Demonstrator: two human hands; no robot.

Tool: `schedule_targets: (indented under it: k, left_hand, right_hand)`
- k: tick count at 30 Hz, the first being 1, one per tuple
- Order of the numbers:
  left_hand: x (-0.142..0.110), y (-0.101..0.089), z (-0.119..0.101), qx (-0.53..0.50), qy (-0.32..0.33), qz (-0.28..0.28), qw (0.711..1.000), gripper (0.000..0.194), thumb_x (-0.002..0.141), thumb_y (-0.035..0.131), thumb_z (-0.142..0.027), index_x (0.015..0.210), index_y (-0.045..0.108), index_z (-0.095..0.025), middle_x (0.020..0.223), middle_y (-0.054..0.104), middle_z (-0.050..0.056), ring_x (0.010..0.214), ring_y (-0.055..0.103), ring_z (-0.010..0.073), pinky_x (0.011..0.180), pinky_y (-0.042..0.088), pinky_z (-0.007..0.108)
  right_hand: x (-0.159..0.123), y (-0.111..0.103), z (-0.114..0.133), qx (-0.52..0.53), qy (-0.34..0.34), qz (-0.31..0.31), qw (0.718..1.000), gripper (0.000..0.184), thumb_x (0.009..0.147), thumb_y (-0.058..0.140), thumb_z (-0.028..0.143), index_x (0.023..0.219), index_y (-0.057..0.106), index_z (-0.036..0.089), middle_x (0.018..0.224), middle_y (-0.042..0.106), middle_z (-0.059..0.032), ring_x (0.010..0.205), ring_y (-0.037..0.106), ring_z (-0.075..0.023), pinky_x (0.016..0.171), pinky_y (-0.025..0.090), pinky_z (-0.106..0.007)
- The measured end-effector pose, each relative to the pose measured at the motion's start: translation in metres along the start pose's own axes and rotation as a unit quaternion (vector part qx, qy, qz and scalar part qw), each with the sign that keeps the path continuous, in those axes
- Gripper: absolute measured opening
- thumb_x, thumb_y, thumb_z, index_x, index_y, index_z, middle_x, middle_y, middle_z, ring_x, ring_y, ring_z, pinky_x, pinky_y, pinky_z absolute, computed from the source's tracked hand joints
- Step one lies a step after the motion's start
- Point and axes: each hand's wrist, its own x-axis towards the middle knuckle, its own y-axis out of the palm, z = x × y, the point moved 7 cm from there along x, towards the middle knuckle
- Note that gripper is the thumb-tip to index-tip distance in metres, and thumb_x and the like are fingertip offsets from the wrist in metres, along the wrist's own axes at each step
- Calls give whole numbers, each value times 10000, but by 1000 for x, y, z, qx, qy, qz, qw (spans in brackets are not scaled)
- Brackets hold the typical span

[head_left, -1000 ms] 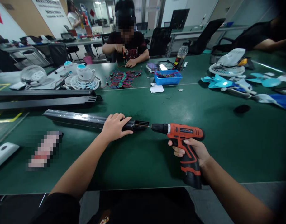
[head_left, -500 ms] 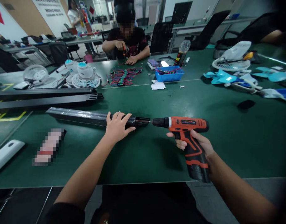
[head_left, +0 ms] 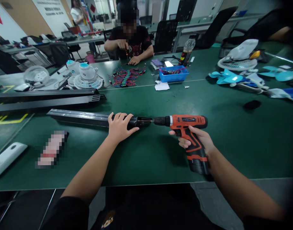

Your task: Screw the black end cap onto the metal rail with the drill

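My right hand (head_left: 198,139) is wrapped round the grip of a red and black cordless drill (head_left: 188,122), its chuck pointing left. The drill's bit reaches into the slotted open end of a long black column (head_left: 81,119) lying on the green table. Whether the bit touches a screw inside I cannot make out. Over the column, near that slotted end, my left hand (head_left: 120,127) presses down with its fingers curled across the top, thumb on the near side.
Behind lie more black columns (head_left: 46,103), white fan parts (head_left: 87,76), wire bundles (head_left: 127,76) and a blue bin (head_left: 174,75). A phone (head_left: 53,148) and a white cover (head_left: 10,159) are at left. Blue fan blades (head_left: 225,77) sit right. Opposite, a person (head_left: 128,38) holds a screwdriver.
The drill in my right hand has moved a little to the left and up, and its bit is deeper in the column's end. My left hand stays on the column.
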Motion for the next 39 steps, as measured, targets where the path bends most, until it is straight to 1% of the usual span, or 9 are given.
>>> schedule_targets:
  k: [2, 3, 9, 13, 18, 23, 30, 34, 39]
  left_hand:
    - [0, 0, 0, -1, 0, -6, 1000, 581, 915, 648, -694, 1334, 651, -291, 1275, 719, 130, 1251, 588, 370, 1186, 248, 627]
    - [0, 0, 1, -3, 0, -9, 1000, 581, 914, 648, -698, 1331, 657, -293, 1270, 722, 127, 1246, 593, 368, 1187, 252, 619]
    - [2, 2, 4, -12, 3, -7, 1000, 624, 903, 650, -726, 1341, 675, -282, 1273, 739, 117, 1228, 615, 350, 1183, 285, 564]
    - [2, 3, 6, -24, 10, -13, 1000, 700, 897, 646, -747, 1420, 640, -282, 1313, 741, 121, 1232, 624, 354, 1160, 312, 546]
    - [1, 4, 5, -16, 18, -2, 1000, 658, 934, 598, -737, 1417, 648, -293, 1318, 743, 111, 1239, 610, 358, 1134, 319, 547]
    - [0, 5, 3, -8, 19, 5, 1000, 666, 942, 591, -725, 1439, 636, -284, 1322, 729, 132, 1246, 592, 376, 1112, 327, 559]
    - [-1, 5, 2, -1, 24, -21, 999, 677, 935, 617, -712, 1440, 645, -263, 1294, 747, 134, 1216, 610, 393, 1075, 349, 556]
    - [-2, 6, 1, 12, 24, -27, 999, 697, 946, 585, -728, 1449, 634, -248, 1297, 750, 129, 1210, 614, 394, 1049, 361, 545]
    - [-2, 5, 2, 2, 20, -42, 999, 637, 922, 621, -735, 1349, 690, -267, 1257, 764, 118, 1183, 631, 377, 1057, 358, 548]
  right_hand:
    - [3, -1, -9, 2, 17, 21, 1000, 492, 844, 664, 561, 1086, 772, 148, 658, 680, -67, 494, 425, -152, 511, 414, -315]
    - [4, -2, -12, 6, 21, 30, 999, 492, 838, 670, 557, 1081, 768, 141, 605, 631, -46, 498, 423, -153, 517, 414, -311]
    - [6, -4, -19, 1, 31, 44, 999, 450, 846, 691, 568, 1037, 741, 163, 514, 505, 15, 493, 403, -152, 513, 394, -296]
    - [7, -3, -15, -26, 24, 28, 999, 470, 843, 728, 606, 1013, 729, 167, 579, 565, -1, 519, 455, -158, 495, 397, -290]
    - [8, 0, -10, -5, -9, 24, 1000, 449, 833, 785, 594, 970, 722, 170, 782, 686, -55, 554, 475, -130, 537, 468, -289]
    - [9, -4, -14, 18, 14, 32, 999, 463, 828, 809, 589, 969, 737, 154, 762, 674, -52, 570, 491, -123, 540, 469, -264]
    - [11, -6, -15, 38, 28, 57, 997, 438, 834, 816, 557, 998, 728, 160, 766, 682, -66, 590, 513, -152, 522, 471, -282]
    - [13, -8, -16, 45, 18, 49, 998, 388, 840, 813, 530, 982, 724, 180, 798, 705, -64, 577, 519, -145, 527, 481, -282]
    - [12, -10, -15, 33, 13, 38, 999, 350, 852, 804, 478, 1007, 727, 174, 786, 722, -65, 569, 526, -146, 546, 491, -291]
